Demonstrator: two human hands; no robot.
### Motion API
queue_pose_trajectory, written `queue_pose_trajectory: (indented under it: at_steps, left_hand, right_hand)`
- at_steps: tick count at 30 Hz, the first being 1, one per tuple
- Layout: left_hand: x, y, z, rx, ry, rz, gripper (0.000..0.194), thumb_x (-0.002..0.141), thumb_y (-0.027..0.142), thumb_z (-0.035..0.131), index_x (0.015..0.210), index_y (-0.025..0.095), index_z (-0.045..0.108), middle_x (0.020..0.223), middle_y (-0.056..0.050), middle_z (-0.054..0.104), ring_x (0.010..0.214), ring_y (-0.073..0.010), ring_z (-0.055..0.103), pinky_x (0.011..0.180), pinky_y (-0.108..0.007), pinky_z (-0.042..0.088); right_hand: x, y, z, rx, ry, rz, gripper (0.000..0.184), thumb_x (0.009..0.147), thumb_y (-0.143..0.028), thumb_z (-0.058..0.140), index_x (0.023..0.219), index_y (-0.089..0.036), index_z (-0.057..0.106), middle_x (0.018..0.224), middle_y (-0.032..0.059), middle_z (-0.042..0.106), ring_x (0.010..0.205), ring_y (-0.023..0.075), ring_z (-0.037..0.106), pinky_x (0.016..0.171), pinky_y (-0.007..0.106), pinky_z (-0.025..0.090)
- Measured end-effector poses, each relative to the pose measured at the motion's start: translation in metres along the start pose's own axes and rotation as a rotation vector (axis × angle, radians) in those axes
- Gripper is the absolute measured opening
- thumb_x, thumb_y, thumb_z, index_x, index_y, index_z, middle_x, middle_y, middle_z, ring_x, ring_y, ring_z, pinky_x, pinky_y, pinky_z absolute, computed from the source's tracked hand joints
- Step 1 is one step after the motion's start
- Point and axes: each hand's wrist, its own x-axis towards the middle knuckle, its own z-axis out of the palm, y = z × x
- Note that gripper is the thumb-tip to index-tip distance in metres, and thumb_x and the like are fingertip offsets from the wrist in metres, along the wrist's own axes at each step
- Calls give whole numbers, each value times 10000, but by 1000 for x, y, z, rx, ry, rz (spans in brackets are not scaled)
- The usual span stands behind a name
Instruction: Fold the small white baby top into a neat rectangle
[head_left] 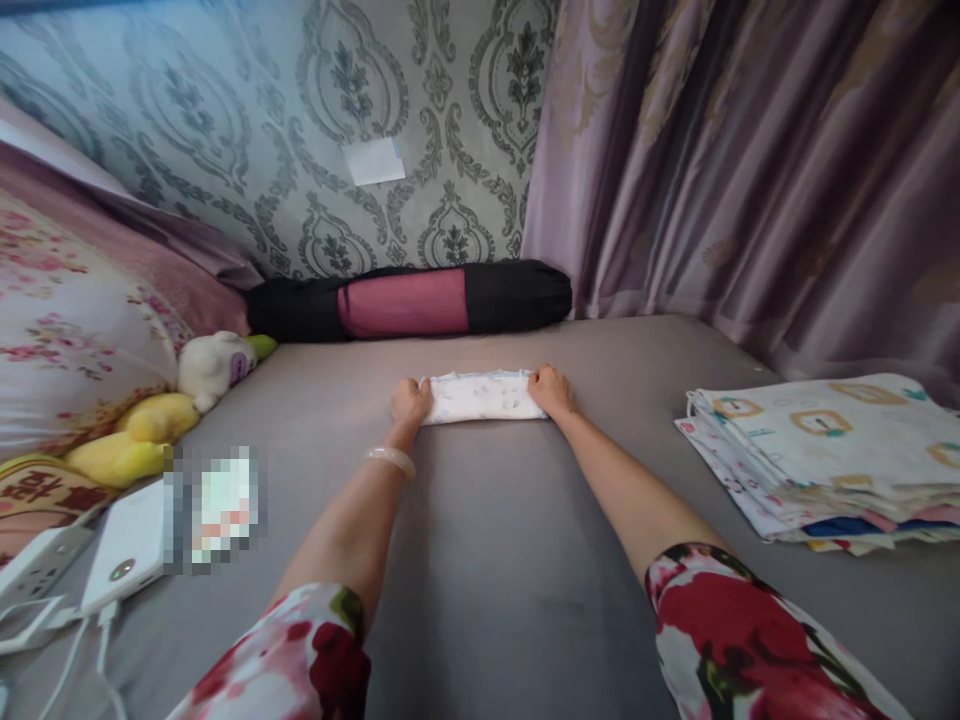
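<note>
A small white printed cloth [484, 397], folded into a narrow strip, lies on the grey bed sheet [495, 560] at arm's length. My left hand [410, 400] is closed on its left end, with a pale bangle on that wrist. My right hand [550, 390] is closed on its right end. Both arms reach straight out from flowered sleeves.
A stack of folded printed cloths [825, 455] sits at the right. A black and pink roll bag [409, 298] lies along the patterned wall. Plush toys [187, 395], a flowered pillow [67, 330], a white power bank [127, 545] and cables are at the left. Purple curtains [750, 170] hang at the right.
</note>
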Motion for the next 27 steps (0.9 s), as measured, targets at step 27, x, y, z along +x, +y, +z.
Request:
queue_pose_trajectory:
  at_steps: [27]
  left_hand:
    - [-65,27,17,273,-27,641,513,1004,377,208,1448,194,388,1511,-68,396,1434,-244,270,1182,-471,169]
  right_hand:
    - [-65,-58,15,-142,-115,-638,561,963,-272,253,1498,-114,314,1545,71,282,1427,223,212,1171,474,117]
